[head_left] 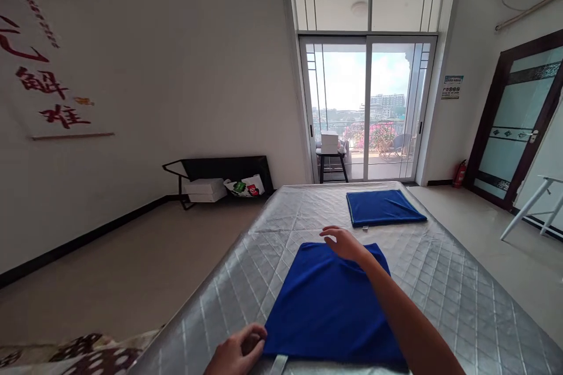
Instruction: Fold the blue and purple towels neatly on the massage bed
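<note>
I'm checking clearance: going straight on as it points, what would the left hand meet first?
The left hand would probably meet the nearer blue cloth, whose corner is beside it; they may be touching.

The blue cloth is plain and deep royal blue, smooth and soft-looking. It lies spread flat on the near part of the quilted silver mattress, roughly four-sided, its left edge running almost straight from the near left corner to the far left corner. Most of its surface is even; small creases and a slight ruck show toward the far right. A pale tab shows at its near edge, toward the left. Part of its right side is hidden.
</note>
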`<state>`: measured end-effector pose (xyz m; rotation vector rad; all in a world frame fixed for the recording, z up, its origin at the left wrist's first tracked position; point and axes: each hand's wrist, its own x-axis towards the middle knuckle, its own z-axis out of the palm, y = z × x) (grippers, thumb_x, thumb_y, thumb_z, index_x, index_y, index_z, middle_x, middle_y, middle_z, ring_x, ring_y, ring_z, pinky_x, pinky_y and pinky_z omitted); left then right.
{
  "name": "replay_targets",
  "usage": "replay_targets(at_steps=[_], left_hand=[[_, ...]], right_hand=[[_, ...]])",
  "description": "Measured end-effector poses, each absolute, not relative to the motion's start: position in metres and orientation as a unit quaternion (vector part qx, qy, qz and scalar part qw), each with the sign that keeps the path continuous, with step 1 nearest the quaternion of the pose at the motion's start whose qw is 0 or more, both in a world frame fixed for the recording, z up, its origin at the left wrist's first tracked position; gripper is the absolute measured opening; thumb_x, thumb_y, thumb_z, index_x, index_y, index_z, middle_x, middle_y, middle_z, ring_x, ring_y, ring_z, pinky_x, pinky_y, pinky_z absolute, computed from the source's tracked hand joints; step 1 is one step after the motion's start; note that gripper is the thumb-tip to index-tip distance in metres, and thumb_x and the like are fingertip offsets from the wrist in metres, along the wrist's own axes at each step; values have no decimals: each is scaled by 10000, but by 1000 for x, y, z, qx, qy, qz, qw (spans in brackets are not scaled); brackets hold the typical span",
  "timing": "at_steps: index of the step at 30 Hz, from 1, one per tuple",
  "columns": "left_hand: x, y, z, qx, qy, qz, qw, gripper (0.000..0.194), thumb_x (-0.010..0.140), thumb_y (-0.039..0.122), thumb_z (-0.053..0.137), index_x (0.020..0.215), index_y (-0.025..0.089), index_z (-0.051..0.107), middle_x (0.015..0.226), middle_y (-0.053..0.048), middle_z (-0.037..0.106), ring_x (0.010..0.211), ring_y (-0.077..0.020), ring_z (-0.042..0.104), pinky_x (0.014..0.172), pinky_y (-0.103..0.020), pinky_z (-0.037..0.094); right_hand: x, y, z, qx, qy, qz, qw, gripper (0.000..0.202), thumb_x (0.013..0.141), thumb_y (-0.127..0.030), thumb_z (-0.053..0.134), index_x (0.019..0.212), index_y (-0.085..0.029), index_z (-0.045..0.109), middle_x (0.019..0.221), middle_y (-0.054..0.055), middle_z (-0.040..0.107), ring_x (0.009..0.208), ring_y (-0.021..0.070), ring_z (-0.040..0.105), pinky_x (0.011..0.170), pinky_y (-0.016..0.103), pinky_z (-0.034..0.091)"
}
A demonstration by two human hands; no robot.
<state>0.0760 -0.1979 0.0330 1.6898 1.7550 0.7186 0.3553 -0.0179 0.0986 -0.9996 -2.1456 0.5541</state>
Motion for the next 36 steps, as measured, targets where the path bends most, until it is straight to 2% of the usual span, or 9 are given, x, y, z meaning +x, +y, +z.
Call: replay_targets(at_steps=[3,5,10,14,18,22,29,32,36], left_hand=[[73,-182,39,651,660,229,298,459,728,635,488,824,222,665,667,-7,713,676,-223,681,645,-287,508],[71,-157,43,651,668,227,279,509,721,655,475,877,215,676,742,-31,733,709,-233,690,658,-293,515],[90,-70,50,689,680,195,157,483,800,479,446,1083,164,680,1063,-113,736,950,-251,690,839,-303,511],[119,-14,45,705,678,178,106,429,818,400,485,1141,189,672,1239,-119,676,1173,-277,594,1011,-349,427],[130,12,30,701,686,175,83,380,814,379,528,1110,197,683,1221,-125,674,1154,-296,591,1011,-391,420],[121,21,15,690,695,183,84,357,818,403,533,1067,196,684,1194,-116,679,1110,-293,614,960,-387,450],[115,29,8,702,667,219,119,400,749,386,589,1107,234,682,1263,-90,647,1157,-303,581,976,-402,435],[115,30,7,694,661,246,145,352,690,363,613,999,208,685,1149,-104,684,1095,-322,604,940,-433,454],[113,27,12,692,629,292,202,317,683,418,617,916,206,657,924,-55,719,929,-259,665,838,-370,508]], right_hand=[[408,-23,94,-496,-776,210,328,312,899,-194,504,1090,-240,747,1141,60,738,1052,198,685,978,308,481],[439,-26,83,-577,-734,204,294,317,889,-178,504,1079,-233,751,1111,57,747,1013,190,695,943,280,482],[473,-26,54,-665,-674,172,270,327,892,-224,514,1142,-188,722,1187,85,708,1086,197,662,972,265,449],[470,-22,44,-692,-650,148,276,303,869,-268,571,1106,-160,725,1220,137,668,1101,226,647,983,277,429],[473,-20,38,-700,-638,142,290,205,861,-241,566,986,-190,721,1078,104,713,1020,208,669,887,261,461],[486,-18,37,-697,-624,160,316,208,884,-247,523,1024,-213,673,944,57,742,893,190,704,770,262,491],[491,-22,48,-584,-609,194,501,244,857,-332,512,1039,-246,649,896,38,734,789,205,710,737,326,541],[488,-26,49,-566,-619,182,513,228,854,-317,487,995,-250,653,907,32,723,801,200,699,753,335,545],[488,-28,49,-548,-629,159,528,199,851,-294,462,816,-245,652,851,26,692,803,194,668,736,323,544]])
